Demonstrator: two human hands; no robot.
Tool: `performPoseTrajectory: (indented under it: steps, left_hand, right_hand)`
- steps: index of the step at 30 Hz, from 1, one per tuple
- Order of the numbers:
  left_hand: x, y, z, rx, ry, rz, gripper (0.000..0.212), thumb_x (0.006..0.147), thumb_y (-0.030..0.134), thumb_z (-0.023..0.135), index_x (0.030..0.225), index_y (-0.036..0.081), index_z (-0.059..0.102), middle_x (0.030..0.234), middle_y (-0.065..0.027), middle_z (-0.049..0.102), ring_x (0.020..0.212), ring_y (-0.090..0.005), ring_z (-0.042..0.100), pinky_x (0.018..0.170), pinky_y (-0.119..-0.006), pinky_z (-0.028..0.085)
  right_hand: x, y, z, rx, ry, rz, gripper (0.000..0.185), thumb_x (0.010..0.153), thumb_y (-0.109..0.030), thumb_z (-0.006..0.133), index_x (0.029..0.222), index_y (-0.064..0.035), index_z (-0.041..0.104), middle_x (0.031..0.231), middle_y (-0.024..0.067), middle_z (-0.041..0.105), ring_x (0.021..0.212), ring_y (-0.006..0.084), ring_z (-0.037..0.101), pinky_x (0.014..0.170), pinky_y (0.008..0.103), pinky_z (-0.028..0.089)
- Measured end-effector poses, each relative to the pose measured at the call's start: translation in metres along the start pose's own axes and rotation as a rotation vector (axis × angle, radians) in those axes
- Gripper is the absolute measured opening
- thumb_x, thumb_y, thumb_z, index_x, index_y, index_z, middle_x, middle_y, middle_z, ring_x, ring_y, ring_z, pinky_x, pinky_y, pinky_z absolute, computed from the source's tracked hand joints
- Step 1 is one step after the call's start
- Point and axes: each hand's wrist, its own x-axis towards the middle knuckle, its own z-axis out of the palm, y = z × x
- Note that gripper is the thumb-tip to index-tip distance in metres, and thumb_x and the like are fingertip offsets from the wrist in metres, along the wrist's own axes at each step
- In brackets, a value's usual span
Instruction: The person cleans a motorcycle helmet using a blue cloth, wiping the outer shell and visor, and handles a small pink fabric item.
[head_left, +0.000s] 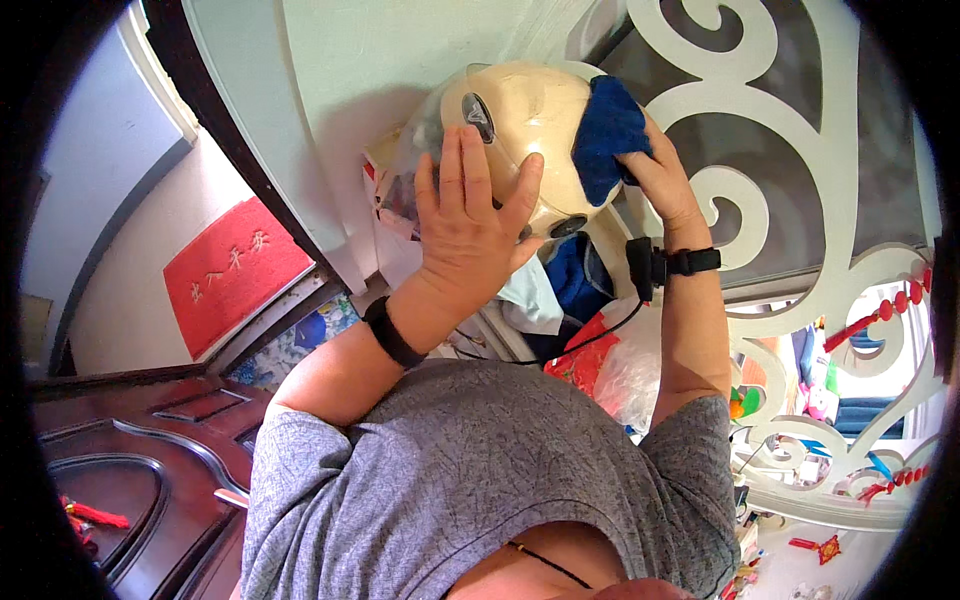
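Observation:
A cream motorcycle helmet (551, 97) with a clear visor (421, 142) lies tilted before me, against the pale wall. My left hand (472, 202) rests on its front, fingers spread over the visor's edge close to the round dark pivot cap (478, 118). Draped over the helmet's right side is a dark blue cloth (611, 139). My right hand (660, 169) holds that cloth against the shell, with the thumb and fingers partly behind its folds. What supports the helmet is mostly hidden by my left hand and arm.
A white scrollwork screen (799, 135) stands close on my right. Below the helmet are blue fabric (577, 277), a pale cloth (531, 300) and red and clear plastic bags (630, 367). To the left are a dark wooden door (135, 465) and a red doormat (232, 277). A cable runs from my right wrist strap.

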Motion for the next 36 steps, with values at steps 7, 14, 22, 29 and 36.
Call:
performPoseTrajectory:
  steps: [7, 14, 22, 29, 36]
  left_hand:
    - [0.000, 0.000, 0.001, -0.012, 0.002, 0.002, 0.097, 0.060, 0.048, 0.085, 0.144, 0.022, 0.045, 0.147, -0.0341, 0.026, 0.137, -0.0494, 0.027, 0.106, -0.061, 0.028]
    - [0.000, -0.001, 0.001, -0.002, 0.001, 0.006, 0.097, 0.060, 0.048, 0.085, 0.144, 0.023, 0.044, 0.147, -0.0344, 0.026, 0.136, -0.0494, 0.027, 0.106, -0.061, 0.028]
    - [0.001, -0.003, 0.001, -0.003, 0.014, 0.007, 0.098, 0.059, 0.046, 0.086, 0.144, 0.024, 0.043, 0.146, -0.0345, 0.028, 0.135, -0.0502, 0.029, 0.105, -0.062, 0.029]
    - [0.002, -0.002, 0.001, -0.010, 0.006, 0.014, 0.095, 0.059, 0.045, 0.085, 0.142, 0.021, 0.046, 0.147, -0.0359, 0.027, 0.136, -0.0505, 0.029, 0.105, -0.062, 0.028]
    - [0.000, -0.002, 0.002, 0.006, -0.015, 0.009, 0.078, 0.064, 0.047, 0.081, 0.130, 0.016, 0.054, 0.146, -0.0372, 0.027, 0.137, -0.0517, 0.026, 0.106, -0.063, 0.027]
  right_hand:
    - [0.001, 0.007, 0.003, 0.022, 0.013, -0.040, 0.070, 0.077, -0.009, 0.061, 0.143, 0.0000, 0.043, 0.138, 0.0144, 0.054, 0.128, 0.0227, 0.050, 0.109, 0.0333, 0.037]
    - [-0.006, 0.007, 0.012, -0.128, 0.087, -0.214, 0.072, 0.073, -0.008, 0.062, 0.142, 0.0017, 0.044, 0.143, 0.0201, 0.050, 0.133, 0.0291, 0.047, 0.111, 0.0352, 0.034]
    - [-0.008, 0.007, 0.016, -0.088, 0.093, -0.262, 0.073, 0.068, -0.005, 0.060, 0.140, 0.0020, 0.048, 0.145, 0.0193, 0.049, 0.135, 0.0300, 0.046, 0.114, 0.0358, 0.031]
    - [0.001, -0.017, 0.025, -0.231, 0.017, -0.489, 0.064, 0.064, -0.012, 0.060, 0.126, 0.0001, 0.058, 0.144, 0.0186, 0.050, 0.135, 0.0355, 0.046, 0.116, 0.0436, 0.029]
    - [0.033, -0.060, 0.041, -0.583, -0.163, -0.689, 0.056, 0.066, -0.016, 0.059, 0.121, -0.0050, 0.060, 0.140, 0.0158, 0.053, 0.126, 0.0394, 0.049, 0.113, 0.0539, 0.031]
